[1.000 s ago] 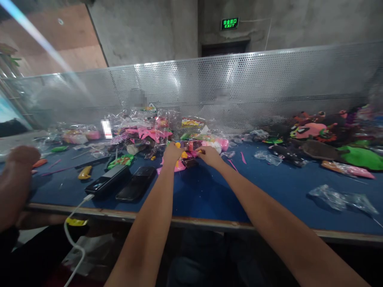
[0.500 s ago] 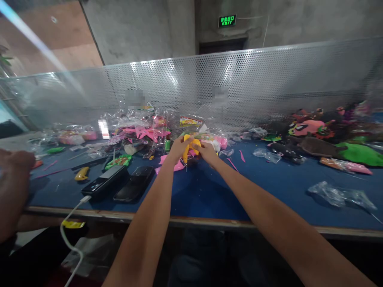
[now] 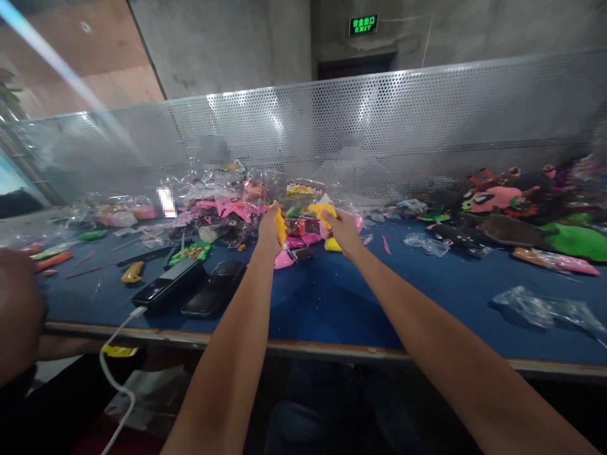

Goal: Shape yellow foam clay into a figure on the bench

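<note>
Left hand point(image 3: 270, 234) had its fingers closed around one yellow piece point(image 3: 281, 227); right hand point(image 3: 342, 229) pinched another yellow piece point(image 3: 322, 212), the two well apart above the blue table point(image 3: 327, 303). Pink packets point(image 3: 284, 259) and a small dark piece point(image 3: 302, 253) lay between and below the hands, black phone point(image 3: 213, 289) nearer the person, left of the left forearm.

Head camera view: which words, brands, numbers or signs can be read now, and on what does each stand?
"安全出口": upper line of the green-lit rectangular sign.
"EXIT": lower line of the same sign.
Too small or blurred to read: any print on the yellow-and-red label in clear plastic or the black box-shaped device.
</note>
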A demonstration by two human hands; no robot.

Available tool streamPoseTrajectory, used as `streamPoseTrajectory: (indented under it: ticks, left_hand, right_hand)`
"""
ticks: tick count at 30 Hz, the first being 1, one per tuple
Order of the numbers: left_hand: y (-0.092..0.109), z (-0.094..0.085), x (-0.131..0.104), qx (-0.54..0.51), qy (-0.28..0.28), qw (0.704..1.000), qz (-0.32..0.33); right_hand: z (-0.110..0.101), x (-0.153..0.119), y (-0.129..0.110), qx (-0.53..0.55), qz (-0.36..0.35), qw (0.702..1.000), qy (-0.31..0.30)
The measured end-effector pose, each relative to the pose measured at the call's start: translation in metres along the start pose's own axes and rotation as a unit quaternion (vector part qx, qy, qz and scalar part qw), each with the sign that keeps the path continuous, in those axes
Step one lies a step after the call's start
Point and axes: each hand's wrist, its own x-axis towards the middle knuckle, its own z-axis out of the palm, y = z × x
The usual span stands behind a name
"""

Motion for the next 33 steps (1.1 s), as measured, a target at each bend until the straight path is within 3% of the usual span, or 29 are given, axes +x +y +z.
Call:
streamPoseTrajectory:
  ticks: [3, 6, 9, 11, 18, 23, 31, 33]
  left_hand:
    - [0.009, 0.001, -0.007, -0.051, -0.048, 0.998, -0.003]
    - [0.012, 0.003, -0.013, -0.084, -0.091, 0.992, -0.001]
    - [0.008, 0.005, -0.015, -0.108, -0.123, 0.987, 0.002]
    - [0.004, 0.006, -0.014, -0.096, -0.123, 0.988, 0.012]
    - [-0.005, 0.011, -0.009, -0.063, -0.112, 0.992, 0.014]
    - [-0.005, 0.008, -0.010, -0.013, -0.092, 0.995, -0.023]
    - [-0.020, 0.006, -0.002, 0.086, -0.041, 0.995, -0.025]
    - [-0.024, 0.002, 0.002, 0.134, -0.017, 0.991, -0.014]
  right_hand:
    - [0.013, -0.005, 0.007, -0.179, -0.037, 0.981, -0.070]
    - [0.033, -0.011, 0.008, -0.320, -0.073, 0.934, -0.144]
    - [0.041, -0.012, 0.006, -0.378, -0.079, 0.902, -0.196]
    - [0.038, -0.012, 0.006, -0.386, -0.075, 0.899, -0.194]
    - [0.027, -0.011, 0.016, -0.291, -0.063, 0.931, -0.210]
    - [0.031, -0.012, 0.015, -0.134, 0.029, 0.970, -0.200]
    - [0.031, -0.017, 0.007, -0.011, 0.118, 0.978, -0.174]
    - [0.031, -0.015, 0.007, 0.026, 0.123, 0.982, -0.138]
